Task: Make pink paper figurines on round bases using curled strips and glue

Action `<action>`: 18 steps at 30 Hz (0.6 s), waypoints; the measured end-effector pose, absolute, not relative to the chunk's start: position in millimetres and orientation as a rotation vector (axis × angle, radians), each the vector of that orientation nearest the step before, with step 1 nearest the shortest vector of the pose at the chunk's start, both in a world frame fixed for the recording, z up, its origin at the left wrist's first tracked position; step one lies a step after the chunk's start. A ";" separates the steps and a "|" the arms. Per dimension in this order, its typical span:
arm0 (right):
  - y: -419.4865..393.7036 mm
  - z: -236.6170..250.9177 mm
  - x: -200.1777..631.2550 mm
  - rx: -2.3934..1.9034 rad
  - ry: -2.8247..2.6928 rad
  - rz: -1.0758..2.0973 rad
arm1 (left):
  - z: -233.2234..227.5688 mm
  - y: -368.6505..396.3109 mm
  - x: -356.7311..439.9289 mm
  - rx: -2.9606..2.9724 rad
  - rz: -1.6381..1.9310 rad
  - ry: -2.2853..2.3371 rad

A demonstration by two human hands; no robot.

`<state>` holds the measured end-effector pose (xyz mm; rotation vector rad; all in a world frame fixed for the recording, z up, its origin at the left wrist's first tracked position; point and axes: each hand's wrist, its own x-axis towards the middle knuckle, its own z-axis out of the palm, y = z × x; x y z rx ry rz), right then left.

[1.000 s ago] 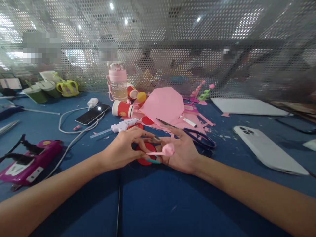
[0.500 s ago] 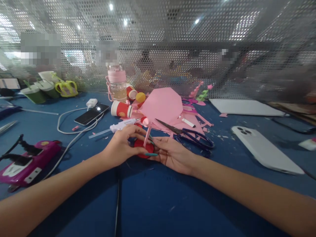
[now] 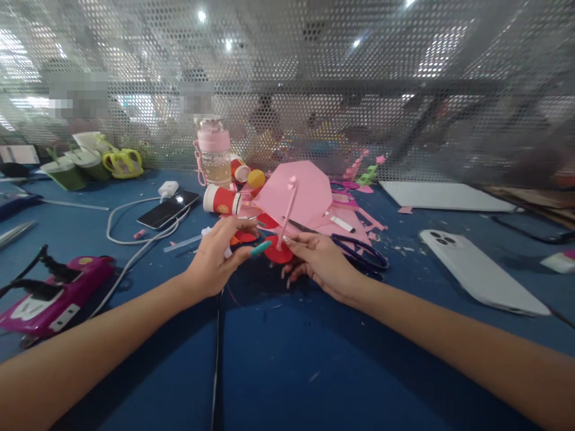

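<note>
Between finger and thumb, my right hand [image 3: 330,263] grips the edge of a round red paper disc [image 3: 273,254]. A thin pink paper stick [image 3: 288,216] rises from that disc, leaning right, with a small knob at its top. My left hand [image 3: 213,257] is just left of the disc, thumb and fingers apart, holding nothing that I can see. Partly hidden behind it are a white glue gun [image 3: 207,231] and orange and red pieces [image 3: 245,237]. Dark-handled scissors [image 3: 366,261] lie beyond my right hand, partly covered by it.
Behind my hands are a pink paper octagon [image 3: 309,185] over scraps, a red paper cup [image 3: 222,200] on its side and a pink-lidded bottle [image 3: 214,152]. To the left lie a black phone [image 3: 168,209] and a purple power strip [image 3: 54,299]; to the right, a white phone [image 3: 483,272].
The red disc with its pink stick has moved right and up, now in my right hand alone. My left hand has drawn away from it, its thumb and fingers spread.
</note>
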<state>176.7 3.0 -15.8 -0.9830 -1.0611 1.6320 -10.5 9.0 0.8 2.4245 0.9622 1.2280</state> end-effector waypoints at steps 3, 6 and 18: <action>7.8 -17.2 179.3 -1.023 -1.063 1.551 | 2.8 7.8 -12.7 2.617 1.224 1.069; 9.0 -18.7 179.2 -1.016 -1.076 1.525 | 2.5 6.0 -12.3 2.699 1.176 1.133; 10.8 -22.2 172.5 -0.965 -1.095 1.443 | 4.7 5.7 -17.0 2.845 1.203 0.937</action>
